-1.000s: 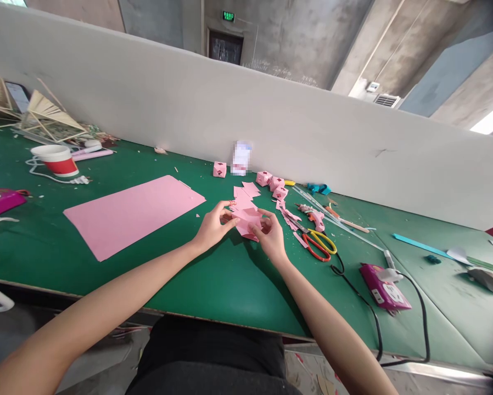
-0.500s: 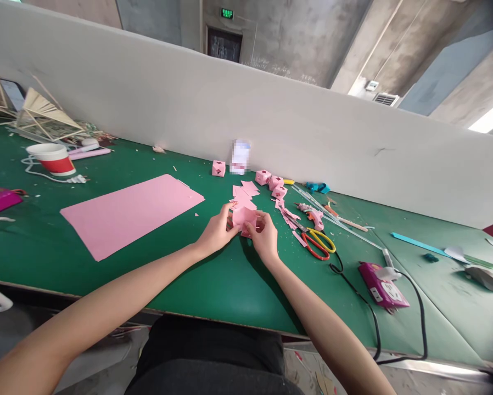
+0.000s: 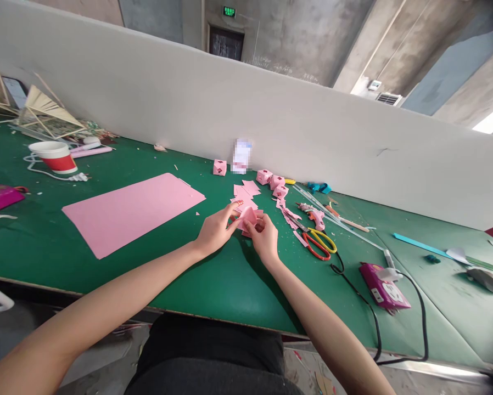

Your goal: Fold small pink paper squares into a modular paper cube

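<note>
Between my two hands is a small piece of pink paper [image 3: 248, 215], bent up along its middle. My left hand [image 3: 218, 230] pinches its left side, and my right hand [image 3: 263, 233] grips its right side with thumb and fingers. Part of the paper is hidden by the fingers. Just beyond them lie several loose pink paper pieces [image 3: 246, 192]. Folded pink paper shapes with dark openings [image 3: 264, 176] stand further back by the partition, and one more pink paper shape [image 3: 219, 167] sits left of a propped, blurred phone-like rectangle [image 3: 241, 156].
A large pink sheet [image 3: 133, 214] lies to the left, with a paper cup [image 3: 54, 157] beyond it. On the right are scissors [image 3: 321, 244], a pink glue gun [image 3: 317, 216], clear sticks and a magenta power strip [image 3: 384, 288] with a black cable. A partition [image 3: 168, 99] closes the back.
The pink paper between my fingers has gone from a flatter, open form to a more sharply bent one. My hands stay in nearly the same place.
</note>
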The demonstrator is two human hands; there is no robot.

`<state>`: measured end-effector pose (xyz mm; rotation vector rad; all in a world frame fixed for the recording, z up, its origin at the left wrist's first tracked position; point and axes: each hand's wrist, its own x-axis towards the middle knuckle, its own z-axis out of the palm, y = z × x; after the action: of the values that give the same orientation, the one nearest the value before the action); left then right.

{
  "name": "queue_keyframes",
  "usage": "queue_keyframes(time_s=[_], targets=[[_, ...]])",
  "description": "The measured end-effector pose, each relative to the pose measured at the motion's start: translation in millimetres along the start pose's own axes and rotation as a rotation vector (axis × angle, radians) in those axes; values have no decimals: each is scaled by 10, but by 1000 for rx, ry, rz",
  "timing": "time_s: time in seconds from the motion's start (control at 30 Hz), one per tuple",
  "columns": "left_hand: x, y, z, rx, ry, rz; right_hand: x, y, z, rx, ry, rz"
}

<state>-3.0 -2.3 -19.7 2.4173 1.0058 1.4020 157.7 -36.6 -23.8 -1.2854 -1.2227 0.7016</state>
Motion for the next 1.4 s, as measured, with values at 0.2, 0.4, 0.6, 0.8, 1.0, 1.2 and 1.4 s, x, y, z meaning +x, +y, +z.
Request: queue_keyframes(time_s=[0.2, 0.4, 0.6, 0.8, 1.0, 1.2, 1.4], targets=[[21, -14, -16, 38, 47, 48, -41, -23, -32, -116, 58, -109], [25, -9, -29, -16, 76, 38, -36, -53, -42, -93, 57, -103], [27, -3, -19, -166, 117, -63, -64, -121, -13, -39, 30, -75], [46, -26, -30, -247, 83, -113, -66, -110, -17, -20, 22, -45], [27, -43, -40, -63, -28, 24, -46, -66, -51, -127, 16, -103], [11, -61, -31, 82, -31, 120, -78, -139, -70, -212, -48, -224], [27, -46, -55, -33, 15, 72, -130, -179, -55, -231, -114, -303]])
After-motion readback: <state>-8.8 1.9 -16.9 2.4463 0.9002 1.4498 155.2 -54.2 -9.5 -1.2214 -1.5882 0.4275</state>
